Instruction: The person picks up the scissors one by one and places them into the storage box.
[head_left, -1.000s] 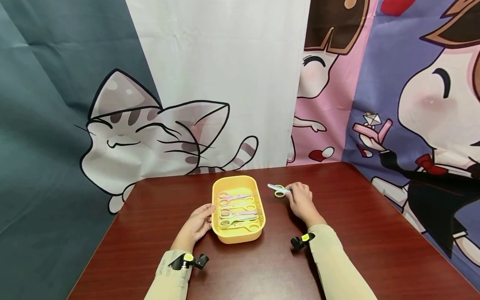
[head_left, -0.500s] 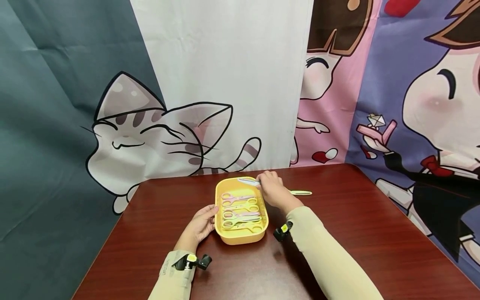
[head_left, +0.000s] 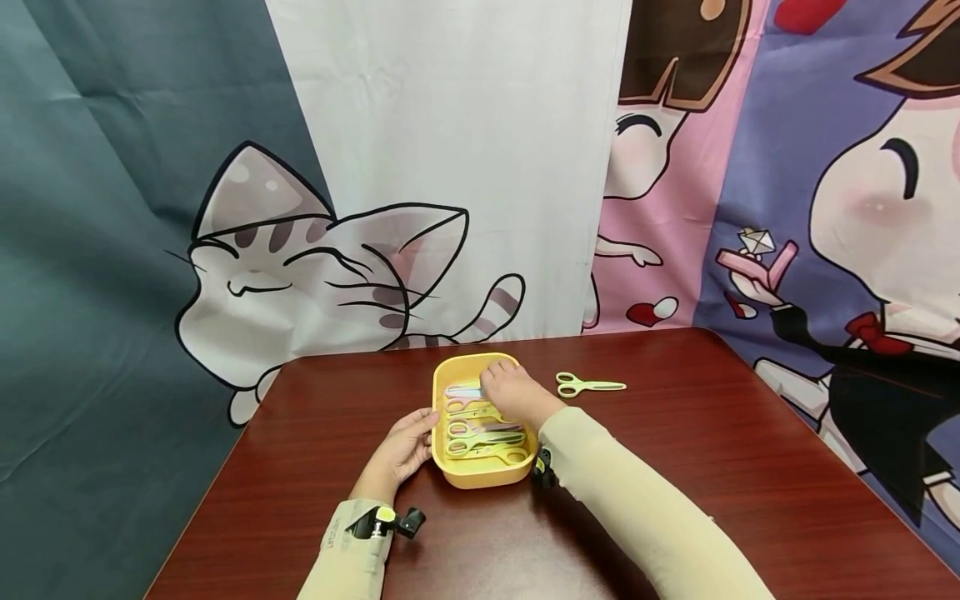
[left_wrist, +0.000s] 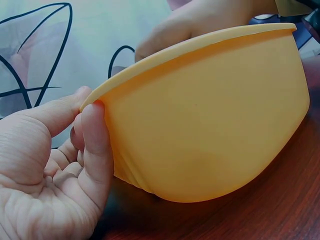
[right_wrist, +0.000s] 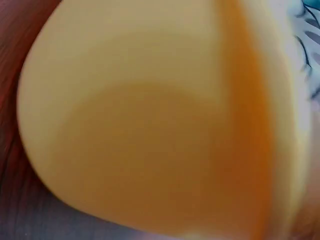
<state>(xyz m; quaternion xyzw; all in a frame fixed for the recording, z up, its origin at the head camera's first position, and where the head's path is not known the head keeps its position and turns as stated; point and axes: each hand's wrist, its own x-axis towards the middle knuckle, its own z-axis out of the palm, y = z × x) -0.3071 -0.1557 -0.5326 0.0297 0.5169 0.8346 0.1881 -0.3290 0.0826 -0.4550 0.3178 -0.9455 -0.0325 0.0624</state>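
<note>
A yellow plastic bin point(head_left: 483, 480) stands on the table with several pastel scissors point(head_left: 486, 442) lying in it. My left hand point(head_left: 405, 444) pinches the bin's left rim between thumb and fingers, as the left wrist view shows up close. Inside the bin, toward its back, my right hand point(head_left: 517, 395) holds light-blue scissors point(head_left: 462, 392) above the others. Its fingertips and the handles are hidden. The right wrist view is filled by the blurred outer wall of the bin point(right_wrist: 145, 130). Yellow-green scissors point(head_left: 592, 385) lie alone on the table, right of the bin.
The dark red wooden table point(head_left: 300, 467) ends at a printed cloth backdrop point(head_left: 525, 167) behind the bin. A small black camera mount point(head_left: 386, 522) sits on the left sleeve. The right forearm reaches across the bin's right side.
My right hand has lifted the light-blue scissors off the table, carried them left over the rim and lowered them into the bin. The yellow-green scissors have come into full view. The left hand keeps its hold.
</note>
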